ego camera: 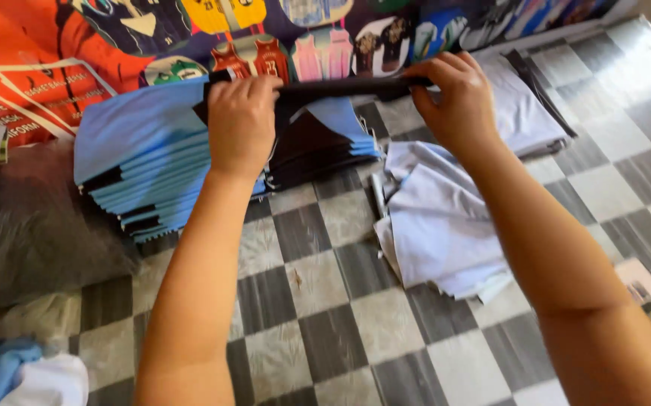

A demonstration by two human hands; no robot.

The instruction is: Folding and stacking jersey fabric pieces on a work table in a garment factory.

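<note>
My left hand (241,124) and my right hand (453,98) each grip one end of a black fabric piece (336,88), stretched flat between them above the floor. Just below it lies a fanned stack of light blue and black fabric pieces (141,162). Under my right forearm rests a loose pile of pale lavender-white fabric pieces (438,218).
The floor is grey and white checkered tile (325,301). A colourful banner showing sports jerseys (55,68) lies along the far side. More pale folded fabric (521,113) sits at the back right. A grey fuzzy mat (32,225) is at left, white and blue cloth (32,376) at bottom left.
</note>
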